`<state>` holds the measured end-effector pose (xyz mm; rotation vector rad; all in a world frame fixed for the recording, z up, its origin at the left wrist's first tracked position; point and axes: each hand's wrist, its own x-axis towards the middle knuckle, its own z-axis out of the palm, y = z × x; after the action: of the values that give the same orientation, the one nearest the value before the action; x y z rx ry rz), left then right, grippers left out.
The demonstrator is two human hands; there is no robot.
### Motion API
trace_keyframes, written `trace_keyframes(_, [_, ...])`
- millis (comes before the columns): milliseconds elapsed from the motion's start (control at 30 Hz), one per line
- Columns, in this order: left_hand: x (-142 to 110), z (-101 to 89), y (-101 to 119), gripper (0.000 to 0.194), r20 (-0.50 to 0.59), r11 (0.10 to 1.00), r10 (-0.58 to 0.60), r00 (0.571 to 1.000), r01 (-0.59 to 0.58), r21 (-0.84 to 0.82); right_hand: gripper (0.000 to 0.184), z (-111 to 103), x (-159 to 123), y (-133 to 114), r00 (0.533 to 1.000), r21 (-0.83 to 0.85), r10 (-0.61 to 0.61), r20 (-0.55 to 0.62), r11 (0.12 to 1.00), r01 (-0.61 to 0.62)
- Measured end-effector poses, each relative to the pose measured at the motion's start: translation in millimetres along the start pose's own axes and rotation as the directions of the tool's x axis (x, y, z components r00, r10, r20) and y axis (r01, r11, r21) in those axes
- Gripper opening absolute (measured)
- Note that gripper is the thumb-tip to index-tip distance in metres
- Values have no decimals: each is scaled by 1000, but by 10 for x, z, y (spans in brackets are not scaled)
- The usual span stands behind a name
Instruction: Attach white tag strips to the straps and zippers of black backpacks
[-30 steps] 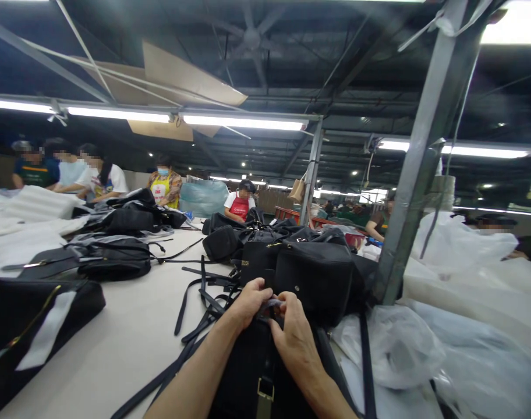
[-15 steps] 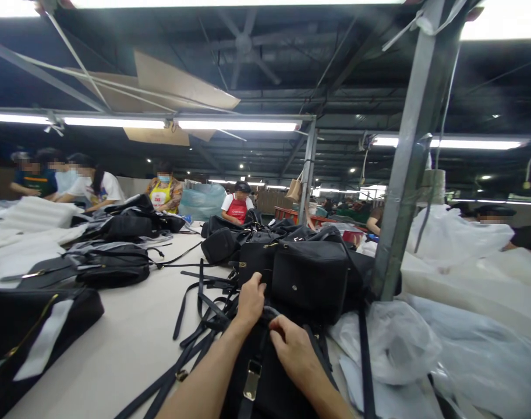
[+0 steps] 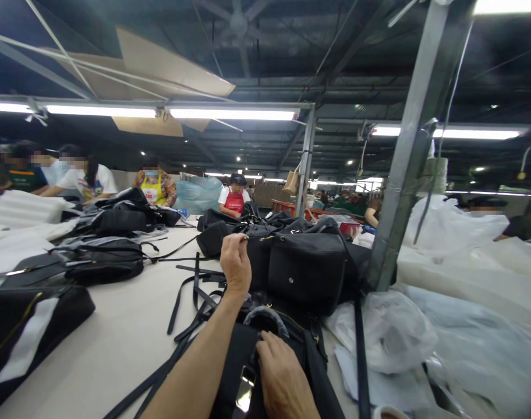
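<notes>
Directly in front of me lies a black bag (image 3: 234, 349) with a gold buckle (image 3: 245, 389) on its strap and a wrapped carry handle (image 3: 265, 314). My right hand (image 3: 283, 369) rests on the bag beside the buckle strap, fingers curled and gripping at its edge. Raised above the far side of the bag is my left hand (image 3: 236, 265), its fingertips pinched together. A tiny dark bit shows at those fingertips, too small to name. Just behind stands another black bag (image 3: 307, 270) with a round snap on its front.
Loose black straps (image 3: 199, 291) trail over the pale table (image 3: 130, 326) on the left. More black bags (image 3: 103, 262) lie farther left. A metal post (image 3: 400, 163) rises at right, beside heaps of clear plastic bags (image 3: 400, 331). Several people work across the table.
My left hand has lifted up and away from the bag handle, fingers now pinched. My right hand has moved down and closer to me, onto the bag by the buckle. The view has shifted slightly.
</notes>
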<state>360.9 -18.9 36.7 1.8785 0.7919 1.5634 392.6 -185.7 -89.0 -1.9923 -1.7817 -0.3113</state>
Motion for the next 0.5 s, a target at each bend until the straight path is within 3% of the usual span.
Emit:
trace_keyframes(67, [56, -24, 16, 28, 33, 1000, -22, 999, 22, -9, 49, 23, -24, -1, 1000, -19, -5, -19, 1000, 4])
trace_keyframes(167, [-147, 73, -126, 17, 281, 995, -95, 955, 98, 2, 50, 31, -38, -4, 1000, -21, 14, -27, 1000, -15])
trace_keyframes(233, [-364, 179, -265, 14, 446, 986, -160, 881, 167, 24, 46, 17, -27, -2, 999, -4, 31, -32, 1000, -31])
trace_keyframes(333, [-563, 292, -384, 18, 603, 959, -245, 759, 279, 38, 38, -45, 30, 2, 988, 18, 141, -57, 990, -140])
trace_keyframes(400, [-569, 303, -362, 23, 676, 932, -285, 680, 362, 28, 38, -107, 92, 0, 971, 23, 228, -66, 974, -227])
trace_keyframes(500, [-480, 235, -232, 28, 750, 880, -320, 578, 475, 9, 47, -206, 191, -26, 962, 9, 251, -105, 968, -252])
